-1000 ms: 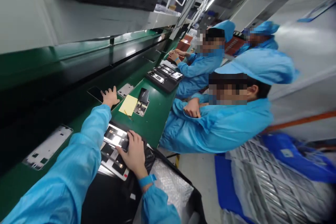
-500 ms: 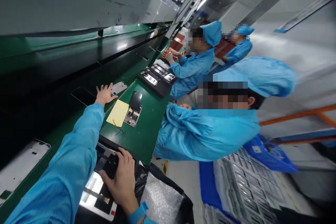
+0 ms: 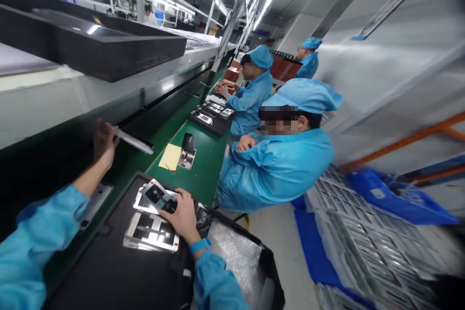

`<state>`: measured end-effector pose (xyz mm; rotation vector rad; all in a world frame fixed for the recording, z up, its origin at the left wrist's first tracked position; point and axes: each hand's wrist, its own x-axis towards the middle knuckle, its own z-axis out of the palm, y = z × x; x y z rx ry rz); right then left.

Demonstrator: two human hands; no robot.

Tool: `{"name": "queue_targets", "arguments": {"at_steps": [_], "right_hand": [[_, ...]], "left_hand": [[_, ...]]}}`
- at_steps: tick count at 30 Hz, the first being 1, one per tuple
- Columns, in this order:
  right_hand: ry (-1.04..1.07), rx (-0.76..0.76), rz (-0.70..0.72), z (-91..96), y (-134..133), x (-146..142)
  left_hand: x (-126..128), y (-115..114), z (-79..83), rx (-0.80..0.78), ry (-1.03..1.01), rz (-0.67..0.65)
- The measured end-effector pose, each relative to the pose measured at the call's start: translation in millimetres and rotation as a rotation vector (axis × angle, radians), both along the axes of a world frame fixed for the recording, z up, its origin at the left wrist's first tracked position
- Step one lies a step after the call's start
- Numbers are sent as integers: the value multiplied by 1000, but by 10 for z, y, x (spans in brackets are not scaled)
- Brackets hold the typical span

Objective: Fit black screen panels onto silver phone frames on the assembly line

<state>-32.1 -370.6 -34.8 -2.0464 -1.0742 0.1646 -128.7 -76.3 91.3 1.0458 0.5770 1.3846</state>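
**A:** What's the L hand (image 3: 103,143) got?

**B:** Thin pale strip (image 3: 131,140), held by one end, fingers closed. Prob a phone frame seen edge-on, but too blurred to be sure. Long axis runs from the L hand toward the R hand's side, slightly tilted.

**A:** R hand (image 3: 184,216)?

**B:** Narrow, fingers curled over a white-edged phone panel (image 3: 156,196). Panel sits tilted on the stack, its far edge lifted. Looks like a real hold, not just a touch.

**A:** Anything else by the R hand?

**B:** Second phone panel (image 3: 151,231) just below the R palm, flat, long axis roughly across the view. Both panels are in a black tray (image 3: 87,265), much nearer the R hand. L hand is well beyond the tray, out past its upper edge.

**A:** Past the R wrist?

**B:** Blue wristband (image 3: 199,246) on it, bubble wrap (image 3: 236,264) just beside it. Ahead of the R hand, on the green bench (image 3: 209,174), a yellow note (image 3: 170,157) and a phone part (image 3: 187,159).
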Motion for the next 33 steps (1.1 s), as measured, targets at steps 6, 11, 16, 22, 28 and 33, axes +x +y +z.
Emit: {"name": "queue_targets", "arguments": {"at_steps": [6, 11, 16, 22, 28, 33], "right_hand": [[69, 121, -68, 328, -15, 71], [75, 258, -72, 650, -286, -383], [250, 474, 234, 848, -896, -1577], [222, 704, 320, 1090, -1361, -2506], [299, 830, 342, 1336, -1319, -3075], [352, 859, 290, 1416, -1241, -3309]], "left_hand": [[-1214, -1265, 371, -421, 43, -49], [-1884, -2307, 515, -462, 173, -441], [-2406, -3103, 182, -377, 126, -922], [-3010, -3643, -144, -5, 243, -759], [-3423, -3875, -213, 505, 452, -388], [-3676, -3895, -254, 687, 598, -362]]}}
